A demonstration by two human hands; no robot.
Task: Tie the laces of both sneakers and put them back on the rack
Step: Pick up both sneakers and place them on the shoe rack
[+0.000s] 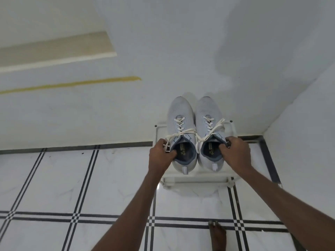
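Two pale grey sneakers stand side by side, toes toward the wall, on a low white rack [197, 180]. My left hand [160, 156] grips the collar of the left sneaker [181, 113], thumb inside the opening. The right sneaker [208, 113] is gripped the same way at its collar by my right hand [235, 154]. Both pairs of white laces [183, 133] lie across the tongues with ends hanging to the sides; whether a bow holds them I cannot tell.
The rack stands against a white wall in a corner, with another wall [308, 124] close on the right. The floor [72, 178] is white tile with dark stripe lines. A bare foot [217, 236] stands on the tiles near the bottom.
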